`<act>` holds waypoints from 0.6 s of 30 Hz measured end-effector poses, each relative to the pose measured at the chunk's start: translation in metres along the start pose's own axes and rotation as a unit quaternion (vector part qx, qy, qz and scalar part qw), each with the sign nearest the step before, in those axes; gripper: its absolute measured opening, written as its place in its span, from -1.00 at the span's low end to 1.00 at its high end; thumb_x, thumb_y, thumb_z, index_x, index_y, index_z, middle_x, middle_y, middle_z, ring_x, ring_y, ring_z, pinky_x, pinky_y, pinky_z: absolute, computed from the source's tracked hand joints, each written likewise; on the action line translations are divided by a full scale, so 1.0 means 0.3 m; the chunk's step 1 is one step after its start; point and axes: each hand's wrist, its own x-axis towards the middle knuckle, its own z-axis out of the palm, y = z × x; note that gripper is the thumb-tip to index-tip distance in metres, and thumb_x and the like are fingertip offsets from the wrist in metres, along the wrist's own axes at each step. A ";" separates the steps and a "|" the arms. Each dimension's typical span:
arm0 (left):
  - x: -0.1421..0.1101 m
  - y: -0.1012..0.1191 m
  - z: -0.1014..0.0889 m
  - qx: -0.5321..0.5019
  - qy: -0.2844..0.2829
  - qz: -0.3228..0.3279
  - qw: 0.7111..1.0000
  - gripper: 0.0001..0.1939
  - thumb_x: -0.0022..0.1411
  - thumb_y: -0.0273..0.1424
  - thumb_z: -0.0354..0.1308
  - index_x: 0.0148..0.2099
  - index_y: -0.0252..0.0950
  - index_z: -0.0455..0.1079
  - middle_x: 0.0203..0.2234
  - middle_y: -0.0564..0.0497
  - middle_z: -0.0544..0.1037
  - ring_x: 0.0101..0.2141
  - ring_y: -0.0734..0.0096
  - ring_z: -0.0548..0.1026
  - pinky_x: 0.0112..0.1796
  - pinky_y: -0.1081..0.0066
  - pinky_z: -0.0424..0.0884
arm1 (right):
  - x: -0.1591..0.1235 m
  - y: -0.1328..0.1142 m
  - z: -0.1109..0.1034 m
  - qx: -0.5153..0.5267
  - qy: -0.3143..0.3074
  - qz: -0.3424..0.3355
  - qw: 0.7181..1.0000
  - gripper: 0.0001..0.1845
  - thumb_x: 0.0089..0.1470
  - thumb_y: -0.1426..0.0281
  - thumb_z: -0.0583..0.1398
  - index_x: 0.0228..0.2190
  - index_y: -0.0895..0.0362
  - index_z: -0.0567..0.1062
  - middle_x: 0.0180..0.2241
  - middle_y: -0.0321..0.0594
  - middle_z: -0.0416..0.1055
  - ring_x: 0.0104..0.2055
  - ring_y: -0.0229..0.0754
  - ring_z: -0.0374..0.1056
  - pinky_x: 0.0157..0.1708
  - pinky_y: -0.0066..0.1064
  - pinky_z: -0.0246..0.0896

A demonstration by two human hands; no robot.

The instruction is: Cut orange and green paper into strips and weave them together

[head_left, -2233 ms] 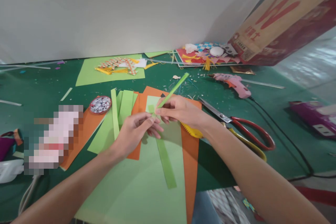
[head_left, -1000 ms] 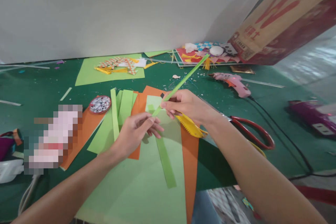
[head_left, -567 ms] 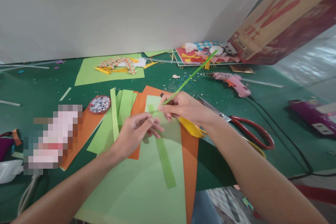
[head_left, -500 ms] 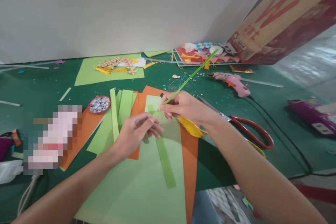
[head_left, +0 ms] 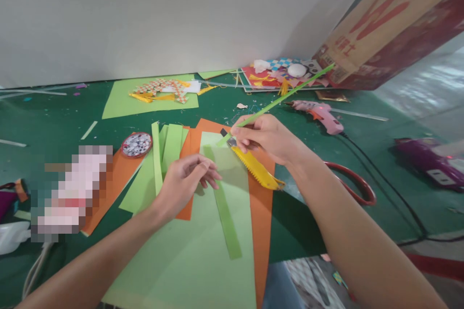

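My right hand (head_left: 263, 136) pinches a long, thin green paper strip (head_left: 286, 98) near its lower end; the strip slants up to the right. My left hand (head_left: 192, 176) hovers over a pale green sheet (head_left: 188, 260), fingers loosely curled and apart, nothing visible between them. Beneath it, a wider, darker green strip (head_left: 229, 227) lies on that sheet. Just below my right hand rests a yellow utility knife (head_left: 259, 169) across the green sheet and an orange sheet (head_left: 261, 231). My right forearm partly covers red-handled scissors (head_left: 357, 186).
Left of the sheets lie folded green strips (head_left: 172, 147) and a round case of googly eyes (head_left: 137, 145). A pink glue gun (head_left: 319, 113) with a cord lies at right, near a purple device (head_left: 427, 161). A paper bag (head_left: 391, 24) stands at back right, beside a craft-filled tray (head_left: 250, 77).
My right hand has moved right and slightly up with the thin strip, which now leans lower to the right. My left hand no longer touches the strip. More of the knife shows.
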 end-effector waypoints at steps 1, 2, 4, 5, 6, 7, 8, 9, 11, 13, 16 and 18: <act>0.000 -0.001 -0.001 -0.008 0.004 0.000 1.000 -0.75 0.24 -0.28 0.00 -0.36 -0.33 0.37 -0.49 -0.02 0.58 -0.53 0.46 0.52 -0.51 0.50 0.36 | -0.001 0.000 0.003 0.000 -0.001 0.005 1.000 -0.74 -0.14 0.26 0.27 -0.62 0.17 0.38 -0.74 -0.38 0.22 -0.67 -0.39 0.10 -0.65 -0.46 -0.14; 0.000 -0.001 -0.001 -0.015 0.009 0.000 1.000 -0.74 0.25 -0.26 -0.01 -0.35 -0.33 0.37 -0.48 -0.03 0.57 -0.53 0.46 0.52 -0.51 0.49 0.36 | -0.002 0.002 0.008 -0.002 -0.009 0.014 1.000 -0.74 -0.14 0.27 0.27 -0.62 0.17 0.38 -0.74 -0.38 0.21 -0.67 -0.39 0.10 -0.64 -0.46 -0.12; 0.001 -0.002 -0.002 -0.027 0.012 0.001 1.000 -0.72 0.25 -0.22 0.00 -0.33 -0.33 0.37 -0.45 -0.03 0.57 -0.51 0.45 0.52 -0.51 0.49 0.38 | -0.006 0.008 0.025 -0.008 -0.035 0.035 0.999 -0.74 -0.14 0.28 0.28 -0.64 0.17 0.37 -0.74 -0.40 0.19 -0.66 -0.38 0.12 -0.62 -0.46 -0.09; 0.002 -0.003 -0.002 -0.028 0.011 0.000 1.000 -0.71 0.24 -0.20 0.01 -0.32 -0.32 0.36 -0.43 -0.03 0.57 -0.51 0.45 0.52 -0.50 0.49 0.38 | -0.008 0.012 0.034 -0.013 -0.051 0.041 0.998 -0.74 -0.14 0.28 0.28 -0.63 0.17 0.37 -0.73 -0.40 0.19 -0.65 -0.38 0.13 -0.61 -0.46 -0.07; 0.003 -0.003 -0.002 -0.024 0.009 -0.001 1.000 -0.71 0.23 -0.19 0.03 -0.32 -0.32 0.36 -0.43 -0.03 0.57 -0.51 0.46 0.52 -0.50 0.49 0.39 | -0.009 0.016 0.042 -0.018 -0.064 0.043 0.997 -0.75 -0.13 0.29 0.27 -0.63 0.17 0.38 -0.73 -0.40 0.20 -0.65 -0.38 0.14 -0.61 -0.46 -0.06; 0.005 -0.003 -0.001 -0.017 0.006 -0.002 1.000 -0.72 0.22 -0.19 0.05 -0.33 -0.32 0.36 -0.43 -0.02 0.57 -0.51 0.47 0.51 -0.50 0.50 0.38 | -0.010 0.019 0.048 -0.022 -0.076 0.042 0.996 -0.76 -0.11 0.30 0.27 -0.63 0.17 0.38 -0.73 -0.40 0.20 -0.64 -0.38 0.15 -0.61 -0.47 -0.06; 0.006 -0.004 -0.001 -0.008 0.004 -0.002 1.000 -0.74 0.22 -0.21 0.06 -0.34 -0.32 0.36 -0.45 -0.01 0.56 -0.51 0.48 0.51 -0.50 0.50 0.38 | -0.011 0.022 0.053 -0.025 -0.086 0.040 0.995 -0.77 -0.10 0.30 0.26 -0.62 0.17 0.38 -0.73 -0.40 0.21 -0.64 -0.38 0.16 -0.60 -0.47 -0.06; 0.007 -0.004 0.000 0.002 0.002 -0.002 1.000 -0.75 0.21 -0.23 0.07 -0.36 -0.32 0.36 -0.47 -0.01 0.55 -0.52 0.48 0.51 -0.51 0.51 0.38 | -0.011 0.023 0.055 -0.029 -0.094 0.038 0.994 -0.76 -0.09 0.30 0.25 -0.62 0.17 0.38 -0.73 -0.40 0.21 -0.64 -0.38 0.16 -0.61 -0.48 -0.06; 0.008 -0.006 0.001 0.019 0.004 0.001 1.000 -0.77 0.21 -0.26 0.06 -0.38 -0.32 0.37 -0.50 0.00 0.55 -0.52 0.48 0.50 -0.52 0.52 0.36 | -0.010 0.023 0.057 -0.036 -0.108 0.037 0.993 -0.76 -0.07 0.30 0.24 -0.61 0.18 0.38 -0.72 -0.40 0.23 -0.63 -0.39 0.17 -0.61 -0.49 -0.07; 0.007 -0.008 0.001 0.028 0.011 0.005 1.000 -0.78 0.21 -0.29 0.05 -0.39 -0.31 0.36 -0.51 0.01 0.54 -0.53 0.49 0.50 -0.52 0.52 0.36 | -0.011 0.018 0.059 -0.044 -0.122 0.035 0.991 -0.78 -0.06 0.31 0.23 -0.59 0.18 0.39 -0.70 -0.40 0.25 -0.63 -0.40 0.16 -0.61 -0.49 -0.06; 0.005 -0.009 0.001 0.039 0.020 0.013 0.999 -0.80 0.21 -0.32 0.04 -0.41 -0.31 0.34 -0.54 0.04 0.53 -0.55 0.52 0.49 -0.52 0.53 0.36 | -0.016 0.007 0.068 -0.061 -0.132 0.040 0.989 -0.77 -0.06 0.33 0.22 -0.63 0.18 0.37 -0.69 -0.39 0.26 -0.63 -0.41 0.14 -0.61 -0.50 -0.06; 0.003 -0.008 0.002 0.049 0.022 0.016 0.998 -0.80 0.21 -0.33 0.03 -0.43 -0.30 0.32 -0.57 0.06 0.52 -0.56 0.53 0.49 -0.55 0.55 0.34 | -0.019 0.001 0.075 -0.067 -0.128 0.044 0.989 -0.75 -0.06 0.34 0.21 -0.66 0.17 0.35 -0.71 -0.40 0.25 -0.64 -0.42 0.12 -0.62 -0.50 -0.07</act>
